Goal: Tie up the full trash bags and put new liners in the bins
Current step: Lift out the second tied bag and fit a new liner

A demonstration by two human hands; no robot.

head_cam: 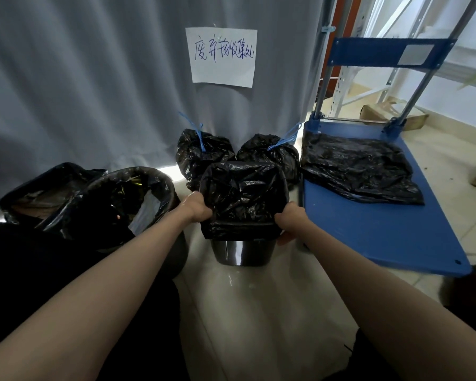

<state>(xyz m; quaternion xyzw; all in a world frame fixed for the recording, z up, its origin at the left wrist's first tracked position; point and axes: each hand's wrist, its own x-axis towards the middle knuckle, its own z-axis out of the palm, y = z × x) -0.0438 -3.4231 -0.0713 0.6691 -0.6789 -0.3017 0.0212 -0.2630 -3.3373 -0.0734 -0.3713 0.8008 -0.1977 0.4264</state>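
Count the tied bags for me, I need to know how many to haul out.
2. One tied bag stands against the curtain; the other sits right of it, beside the cart. The bin partly hides both, so more could be behind.

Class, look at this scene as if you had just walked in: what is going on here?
A person is fitting a black liner over a small dark bin on the floor. The left hand and right hand grip the liner at the bin's rim. Two tied bags sit behind it, and spare liners lie on a blue cart.
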